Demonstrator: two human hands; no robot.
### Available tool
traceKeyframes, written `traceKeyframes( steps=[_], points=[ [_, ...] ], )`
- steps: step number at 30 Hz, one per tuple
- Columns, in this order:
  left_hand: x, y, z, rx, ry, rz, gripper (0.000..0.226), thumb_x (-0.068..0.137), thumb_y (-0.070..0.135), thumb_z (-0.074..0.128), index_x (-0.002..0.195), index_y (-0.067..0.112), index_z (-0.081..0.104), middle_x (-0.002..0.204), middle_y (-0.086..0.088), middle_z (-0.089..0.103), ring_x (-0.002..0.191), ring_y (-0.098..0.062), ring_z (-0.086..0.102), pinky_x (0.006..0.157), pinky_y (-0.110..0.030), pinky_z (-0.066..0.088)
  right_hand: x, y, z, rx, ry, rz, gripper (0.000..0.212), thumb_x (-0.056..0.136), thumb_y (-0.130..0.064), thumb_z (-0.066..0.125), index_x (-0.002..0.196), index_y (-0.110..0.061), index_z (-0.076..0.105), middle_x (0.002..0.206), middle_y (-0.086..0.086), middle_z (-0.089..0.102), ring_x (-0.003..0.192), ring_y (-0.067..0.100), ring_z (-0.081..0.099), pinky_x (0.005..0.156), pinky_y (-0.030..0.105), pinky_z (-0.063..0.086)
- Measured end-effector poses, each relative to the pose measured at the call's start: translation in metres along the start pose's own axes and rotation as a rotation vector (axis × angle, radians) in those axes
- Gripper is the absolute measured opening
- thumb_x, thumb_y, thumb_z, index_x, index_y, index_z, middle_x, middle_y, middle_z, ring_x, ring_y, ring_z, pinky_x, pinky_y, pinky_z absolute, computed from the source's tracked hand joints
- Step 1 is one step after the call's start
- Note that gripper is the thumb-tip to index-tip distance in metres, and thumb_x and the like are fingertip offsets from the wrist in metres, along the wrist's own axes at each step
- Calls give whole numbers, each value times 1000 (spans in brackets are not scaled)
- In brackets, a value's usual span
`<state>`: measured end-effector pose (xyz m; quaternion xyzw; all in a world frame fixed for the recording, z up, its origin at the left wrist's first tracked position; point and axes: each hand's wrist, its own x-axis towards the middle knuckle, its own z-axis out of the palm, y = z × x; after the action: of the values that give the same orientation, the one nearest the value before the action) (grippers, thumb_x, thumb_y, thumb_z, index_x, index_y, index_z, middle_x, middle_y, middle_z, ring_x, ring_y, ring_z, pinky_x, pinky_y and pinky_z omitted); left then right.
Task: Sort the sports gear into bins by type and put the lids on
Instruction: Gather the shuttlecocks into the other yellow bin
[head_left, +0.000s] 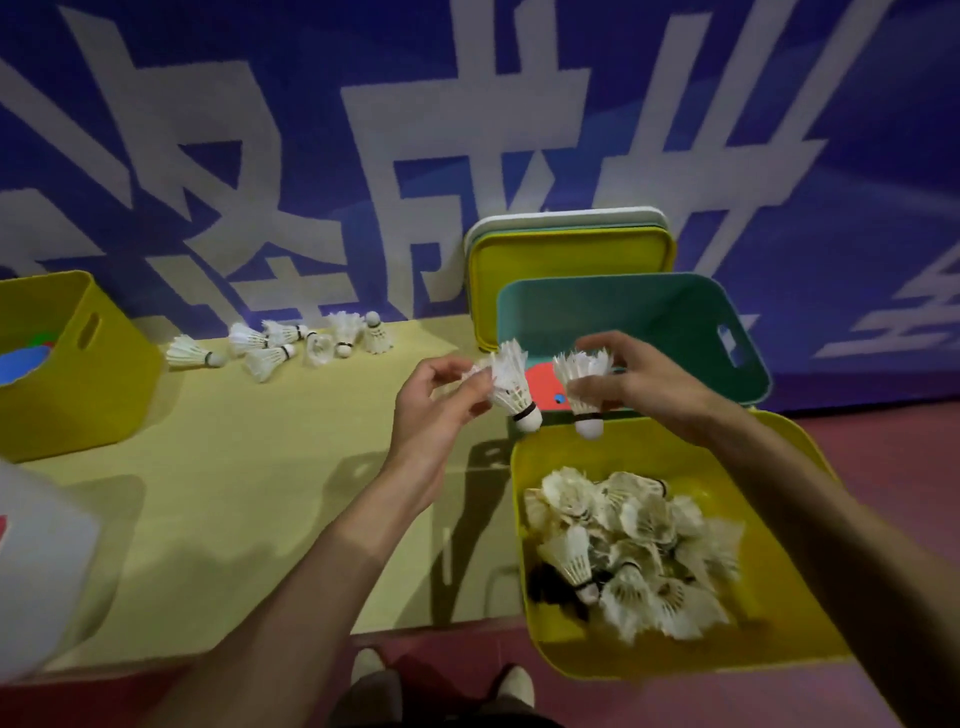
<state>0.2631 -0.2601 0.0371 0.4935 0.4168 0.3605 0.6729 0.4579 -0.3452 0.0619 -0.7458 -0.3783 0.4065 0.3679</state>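
Note:
My left hand (436, 402) pinches a white feather shuttlecock (511, 387) by its skirt, cork end down. My right hand (631, 382) holds a second shuttlecock (584, 392) the same way. Both hang just above the far rim of a yellow bin (524, 545) at the right, which holds a heap of several shuttlecocks (631, 551). More shuttlecocks (291, 340) lie loose on the yellow table (260, 478) near the wall.
A teal bin (675, 317) behind the yellow one holds a red and blue item. Stacked lids (561, 249) lean against the blue wall. Another yellow bin (78, 364) stands at the left with blue items inside. A white object (36, 566) is at the near left.

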Motion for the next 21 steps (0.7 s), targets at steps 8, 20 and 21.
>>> traceKeyframes(
  steps=[8, 20, 21],
  points=[
    [-25, -22, 46, 440, -362, -36, 30, 76, 9, 77, 99, 21, 61, 112, 2, 61, 77, -17, 58, 69, -22, 48, -32, 58, -42, -439, -81, 75, 60, 76, -22, 78, 130, -17, 51, 118, 1, 55, 91, 15, 58, 79, 26, 46],
    [-20, -9, 47, 532, -608, -121, 15, 86, 12, 67, 101, 14, 65, 113, -5, 66, 100, -22, 67, 90, -38, 53, -28, 47, -42, -561, -44, 23, 32, 86, -27, 68, 115, -14, 62, 91, 4, 71, 73, 17, 70, 69, 29, 55],
    [-17, -6, 42, 495, -575, -101, 14, 87, 10, 66, 101, 12, 66, 111, -7, 67, 97, -22, 68, 89, -37, 53, -25, 41, -37, -531, -15, -17, 28, 87, -24, 67, 112, -14, 64, 88, 4, 71, 71, 17, 70, 67, 28, 56]
  ],
)
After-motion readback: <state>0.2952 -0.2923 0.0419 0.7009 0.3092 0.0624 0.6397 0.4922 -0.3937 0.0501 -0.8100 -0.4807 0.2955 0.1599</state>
